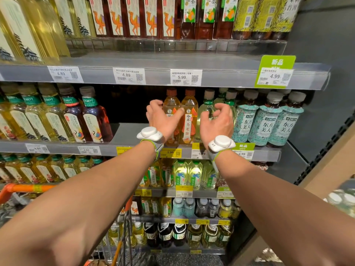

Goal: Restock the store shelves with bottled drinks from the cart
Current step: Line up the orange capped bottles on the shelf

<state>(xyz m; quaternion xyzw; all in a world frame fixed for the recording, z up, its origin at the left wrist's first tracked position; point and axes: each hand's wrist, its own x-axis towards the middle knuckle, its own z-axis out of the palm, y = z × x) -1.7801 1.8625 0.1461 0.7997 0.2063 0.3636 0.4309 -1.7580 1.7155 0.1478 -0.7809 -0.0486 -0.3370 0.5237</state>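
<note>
We log grey middle shelf (126, 131), bare patch near centre. 9 o'clock on it: dark red bottles (94, 120), yellow-tea bottles (36, 120) further out. Centre: two amber tea bottles (190, 112) upright, side by side; pale green bottle (203, 107) just beside. 3 o'clock: teal-label bottles (266, 121). 12 o'clock: upper shelf (153, 59) carries camel-label bottles (132, 18). 6 o'clock: lower shelves (165, 193), stocked.

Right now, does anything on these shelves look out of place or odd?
Only a bare gap on the middle shelf, between the dark red tea bottles and the amber tea bottles. The bottles in view stand upright, and nothing looks spilled.
</note>
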